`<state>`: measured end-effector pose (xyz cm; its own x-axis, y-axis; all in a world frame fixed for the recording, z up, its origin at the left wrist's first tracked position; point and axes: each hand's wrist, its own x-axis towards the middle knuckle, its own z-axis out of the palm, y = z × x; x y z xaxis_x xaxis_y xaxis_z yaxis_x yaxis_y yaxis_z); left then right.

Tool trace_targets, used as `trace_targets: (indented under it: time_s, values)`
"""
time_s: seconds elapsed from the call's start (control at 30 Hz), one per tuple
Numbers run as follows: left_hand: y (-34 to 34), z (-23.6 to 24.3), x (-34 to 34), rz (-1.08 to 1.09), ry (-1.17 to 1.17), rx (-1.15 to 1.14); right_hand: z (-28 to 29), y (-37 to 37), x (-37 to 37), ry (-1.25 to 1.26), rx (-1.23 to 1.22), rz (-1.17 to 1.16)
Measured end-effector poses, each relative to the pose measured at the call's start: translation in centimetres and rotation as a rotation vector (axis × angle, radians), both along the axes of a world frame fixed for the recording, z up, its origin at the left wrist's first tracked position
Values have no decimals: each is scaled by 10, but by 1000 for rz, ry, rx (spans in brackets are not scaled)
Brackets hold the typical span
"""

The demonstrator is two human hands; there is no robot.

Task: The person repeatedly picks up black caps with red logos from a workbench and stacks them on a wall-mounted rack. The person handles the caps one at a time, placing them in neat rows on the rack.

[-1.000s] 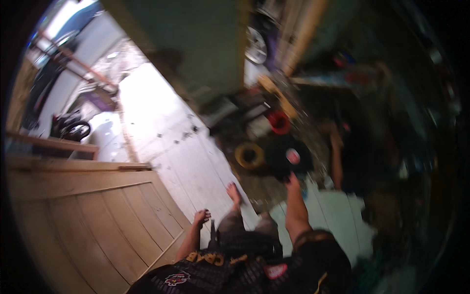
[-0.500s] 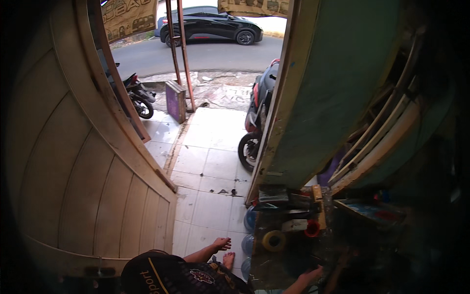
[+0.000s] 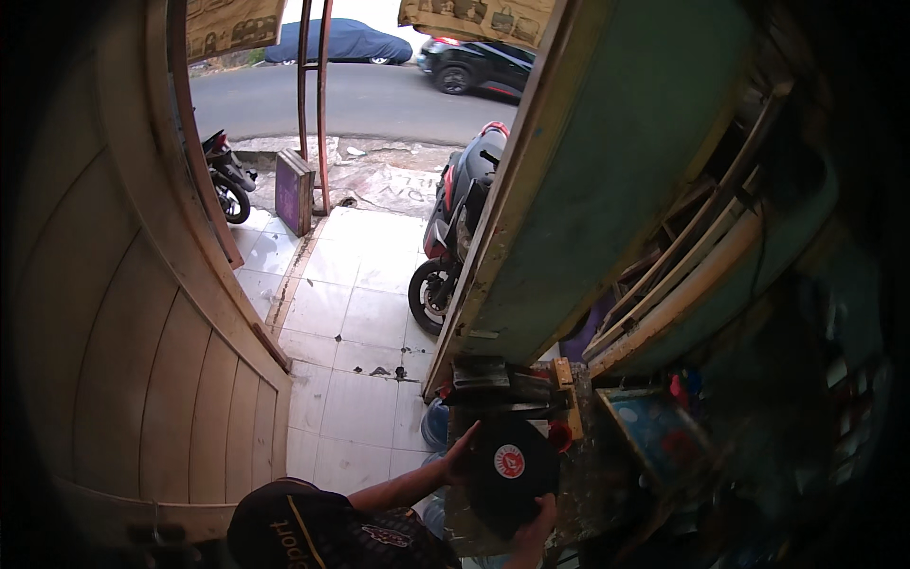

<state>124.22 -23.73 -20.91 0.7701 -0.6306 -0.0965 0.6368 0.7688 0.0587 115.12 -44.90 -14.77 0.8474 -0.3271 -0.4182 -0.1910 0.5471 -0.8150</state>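
A flat, dark, roundish thing [image 3: 491,491] with a red-and-white round badge is held over the workbench [image 3: 463,539]. It looks black, and its kind is hard to make out. My left hand [image 3: 463,457] grips its left edge, and my right hand [image 3: 538,517] has hold of its lower right edge. Just beyond it, a red cup [image 3: 560,436] stands on the bench. Dark flat pieces [image 3: 482,376] lie at the bench's far end, beside a strip of yellowish wood [image 3: 569,398].
Blue water containers [image 3: 435,424] stand on the tiled floor [image 3: 355,427] left of the bench. A panelled wooden door [image 3: 171,379] lies to the left, and a green panel [image 3: 616,190] to the right. Outside are a motorbike [image 3: 455,228] and a passing dark car [image 3: 474,68].
My left hand has come from above the floor to the dark thing, and both hands now hold it. The view has swung right. Outside, the black car has moved right, uncovering a car under a cover.
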Motion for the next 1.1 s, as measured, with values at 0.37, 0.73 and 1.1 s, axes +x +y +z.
trace_targets:
  time_s: [0.37, 0.73, 1.1]
  values:
    - [46, 27, -19, -128, 95, 127, -9, 2, 1, -5, -140, 103]
    - [25, 43, -43, -227, 106, 104, -18, -37, -23, -25, -400, -33]
    - [-21, 38, -93, -137, -330, 867, 10, -100, -74, -25, -595, 66]
